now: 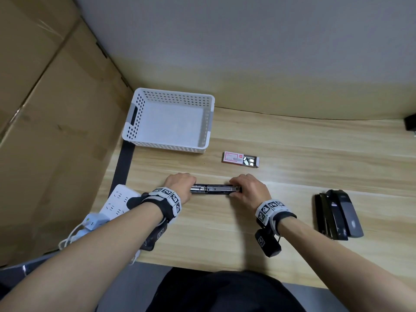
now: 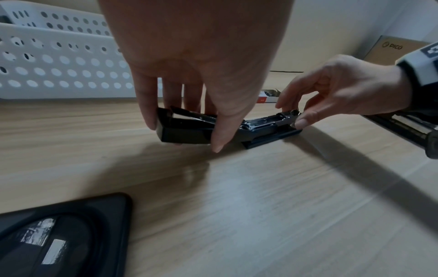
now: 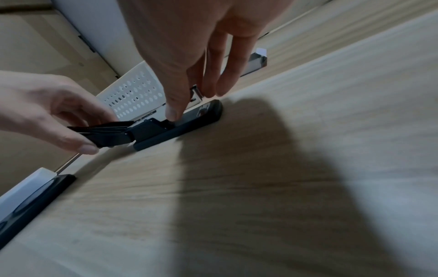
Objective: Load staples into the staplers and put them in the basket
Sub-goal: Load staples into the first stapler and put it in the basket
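A black stapler lies swung open flat on the wooden table, its metal staple channel facing up. My left hand grips the hinged-back lid between thumb and fingers. My right hand pinches the front end of the channel, with the thumb on the near side of the stapler and the fingers on the far side. An open box of staples sits just beyond the stapler. The white perforated basket stands at the back left, with nothing inside. A second black and grey stapler lies closed at the right.
A white power strip with plugs and cables lies at the table's left edge. Large cardboard boxes stand to the left. The table's front edge runs just below my forearms.
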`<state>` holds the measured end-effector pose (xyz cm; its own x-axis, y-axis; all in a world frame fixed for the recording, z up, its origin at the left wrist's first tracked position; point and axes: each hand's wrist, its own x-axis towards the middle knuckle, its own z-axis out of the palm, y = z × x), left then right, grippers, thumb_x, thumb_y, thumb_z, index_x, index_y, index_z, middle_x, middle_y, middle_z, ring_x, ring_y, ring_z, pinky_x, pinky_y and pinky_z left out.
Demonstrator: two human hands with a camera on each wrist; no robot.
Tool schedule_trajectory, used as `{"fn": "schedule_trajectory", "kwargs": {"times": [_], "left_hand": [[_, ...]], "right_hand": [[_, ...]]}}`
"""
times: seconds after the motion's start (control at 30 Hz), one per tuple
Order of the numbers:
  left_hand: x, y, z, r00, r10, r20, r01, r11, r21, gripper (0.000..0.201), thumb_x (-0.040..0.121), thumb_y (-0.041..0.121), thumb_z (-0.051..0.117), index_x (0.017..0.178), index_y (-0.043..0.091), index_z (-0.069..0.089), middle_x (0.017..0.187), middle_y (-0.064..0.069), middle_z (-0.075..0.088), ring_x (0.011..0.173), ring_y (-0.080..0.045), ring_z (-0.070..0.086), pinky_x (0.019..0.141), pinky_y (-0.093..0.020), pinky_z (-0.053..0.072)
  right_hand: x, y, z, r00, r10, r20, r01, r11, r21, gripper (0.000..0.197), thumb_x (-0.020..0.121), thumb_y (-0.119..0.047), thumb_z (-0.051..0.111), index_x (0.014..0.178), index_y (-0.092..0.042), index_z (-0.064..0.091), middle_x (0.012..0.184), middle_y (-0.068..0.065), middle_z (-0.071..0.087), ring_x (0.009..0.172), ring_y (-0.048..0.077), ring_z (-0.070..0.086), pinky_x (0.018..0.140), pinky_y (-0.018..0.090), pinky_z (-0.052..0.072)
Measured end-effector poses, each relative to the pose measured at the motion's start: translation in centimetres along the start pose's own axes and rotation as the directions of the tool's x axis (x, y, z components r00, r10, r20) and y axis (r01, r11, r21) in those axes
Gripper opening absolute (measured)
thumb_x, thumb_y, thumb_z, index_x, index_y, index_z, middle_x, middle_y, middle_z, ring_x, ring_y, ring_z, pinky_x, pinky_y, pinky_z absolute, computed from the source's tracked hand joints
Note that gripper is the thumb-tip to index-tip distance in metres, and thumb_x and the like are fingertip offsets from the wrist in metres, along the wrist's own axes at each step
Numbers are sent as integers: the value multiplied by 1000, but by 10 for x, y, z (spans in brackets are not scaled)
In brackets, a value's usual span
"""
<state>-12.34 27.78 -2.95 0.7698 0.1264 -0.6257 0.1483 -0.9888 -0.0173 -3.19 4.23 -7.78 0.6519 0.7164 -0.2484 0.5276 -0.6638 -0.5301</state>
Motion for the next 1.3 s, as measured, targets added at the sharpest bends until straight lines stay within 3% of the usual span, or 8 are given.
{"fn": "schedule_trajectory", "kwargs": {"times": [0.17, 0.37, 0.53, 0.67, 0.77, 0.93, 1.1, 1.3], "left_hand": [[1, 0, -2, 1000, 20, 11, -20, 999, -34, 19, 86, 19, 57, 105, 24, 60, 105, 2, 62, 94, -23, 61, 67, -31, 43], [10, 12, -4, 993, 114, -42, -117, 988, -97, 35, 83, 34, 61, 117, 25, 57, 114, 3, 56, 105, -20, 55, 77, -34, 49], [19, 32, -14, 981, 179, -77, -189, 970, -156, 45, 85, 54, 54, 121, 26, 57, 116, 5, 56, 110, -19, 53, 84, -34, 46], [29, 45, -24, 958, 207, -196, -251, 939, -234, 36, 93, 39, 47, 124, 24, 55, 122, 5, 53, 114, -18, 50, 87, -33, 47], [43, 51, -34, 903, 271, -332, -349, 915, -201, 36, 90, 22, 48, 125, 18, 56, 130, 2, 49, 120, -19, 46, 87, -33, 47], [69, 59, -49, 895, 391, -214, -416, 905, -87, 52, 89, 20, 47, 141, 14, 44, 158, -4, 25, 144, -22, 24, 111, -39, 35], [75, 60, -50, 916, 372, -147, -386, 919, -83, 53, 91, 20, 45, 143, 14, 41, 158, -3, 23, 143, -21, 24, 111, -37, 32], [77, 61, -48, 922, 365, -129, -380, 919, -111, 53, 91, 18, 45, 144, 15, 39, 157, -1, 26, 143, -20, 25, 112, -37, 30]], "right_hand": [[-8, 7, -6, 995, 78, -66, -72, 993, 94, 30, 85, -46, 66, 107, -26, 65, 96, -10, 62, 94, 10, 52, 71, 31, 44], [2, 28, -33, 965, 164, -207, -134, 979, 151, 16, 93, -37, 59, 98, -24, 66, 90, -10, 62, 85, 14, 56, 68, 32, 47], [23, 47, -48, 940, 235, -249, -214, 971, 108, 12, 89, -35, 62, 95, -26, 69, 101, -6, 56, 100, 17, 50, 68, 33, 46], [41, 50, -53, 939, 261, -223, -256, 965, 51, 9, 86, -32, 66, 94, -29, 70, 110, -6, 53, 107, 17, 44, 65, 27, 39], [54, 53, -53, 940, 263, -219, -268, 964, 7, 8, 85, -30, 69, 92, -31, 73, 113, -6, 52, 108, 18, 45, 65, 29, 45], [65, 60, -56, 949, 284, -137, -290, 957, -23, 11, 81, -31, 71, 92, -33, 73, 113, -7, 51, 112, 17, 43, 71, 33, 51], [62, 64, -61, 956, 211, -205, -220, 975, -21, 15, 78, -25, 74, 91, -30, 70, 104, -7, 50, 103, 16, 46, 58, 28, 44], [56, 69, -57, 960, 132, -246, -146, 989, -40, 15, 77, -26, 76, 91, -27, 72, 102, -3, 53, 96, 21, 51, 52, 26, 43]]}}
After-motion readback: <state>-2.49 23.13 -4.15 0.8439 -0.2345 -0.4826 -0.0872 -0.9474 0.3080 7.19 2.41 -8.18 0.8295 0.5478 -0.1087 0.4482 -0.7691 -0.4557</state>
